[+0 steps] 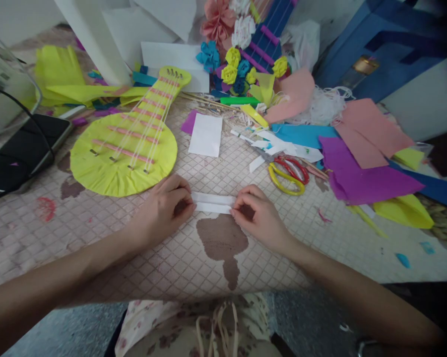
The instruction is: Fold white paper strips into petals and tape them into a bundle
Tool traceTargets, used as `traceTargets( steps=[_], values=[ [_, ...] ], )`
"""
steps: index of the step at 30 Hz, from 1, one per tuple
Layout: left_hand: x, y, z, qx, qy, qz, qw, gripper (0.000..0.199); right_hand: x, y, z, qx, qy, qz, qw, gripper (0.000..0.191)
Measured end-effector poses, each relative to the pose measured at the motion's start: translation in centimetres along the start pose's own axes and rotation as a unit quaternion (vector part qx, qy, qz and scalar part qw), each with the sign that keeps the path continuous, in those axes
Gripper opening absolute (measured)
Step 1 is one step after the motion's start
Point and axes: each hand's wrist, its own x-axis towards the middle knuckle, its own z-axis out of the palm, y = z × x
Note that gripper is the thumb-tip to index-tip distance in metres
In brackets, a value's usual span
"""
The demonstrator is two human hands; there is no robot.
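A narrow folded strip of white paper [214, 202] is stretched between my two hands over the patterned table. Its left end is pinched between the thumb and fingers of my left hand [167, 206]. My right hand [258, 214] pinches the right end the same way. Just beyond the strip lies a white paper rectangle [206, 135], flat on the cover. Close to my left hand is a yellow paper instrument [130, 148] with pink bars and white strings. Scissors [288, 173] with red and yellow handles rest beyond my right hand.
Purple paper [368, 173], pink paper [375, 129] and white scraps lie at the right. Paper flowers [232, 64] and a blue strung piece [271, 29] stand at the back. A black device [26, 148] with a cable is at the left, on the table cover [163, 267].
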Motion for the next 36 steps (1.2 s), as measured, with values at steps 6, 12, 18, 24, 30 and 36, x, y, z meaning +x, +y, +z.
traceTargets(
  steps=[6, 12, 18, 24, 30, 36],
  values=[
    [-0.06, -0.17, 0.04, -0.008, 0.004, 0.010, 1.000, 0.009, -0.08, 0.21, -0.15, 0.026, -0.007, 0.004, 1.000, 0.010],
    [0.05, -0.02, -0.09, 0.003, -0.004, 0.003, 1.000, 0.009, 0.04, -0.08, -0.19, 0.022, -0.006, 0.005, 1.000, 0.012],
    [0.18, -0.05, 0.06, 0.005, 0.000, -0.007, 1.000, 0.008, 0.11, -0.27, 0.12, 0.009, 0.003, 0.004, 1.000, 0.012],
    [0.23, -0.25, 0.21, 0.003, 0.017, 0.002, 1.000, 0.011, 0.12, -0.15, 0.24, 0.003, 0.006, 0.005, 1.000, 0.013],
    [0.37, -0.17, 0.24, 0.003, 0.016, -0.001, 1.000, 0.011, 0.16, -0.20, 0.26, -0.002, 0.004, 0.005, 1.000, 0.013],
    [0.47, 0.00, 0.24, 0.014, 0.012, -0.006, 1.000, 0.009, 0.16, 0.08, 0.19, 0.010, 0.006, 0.015, 1.000, 0.016]
  ],
)
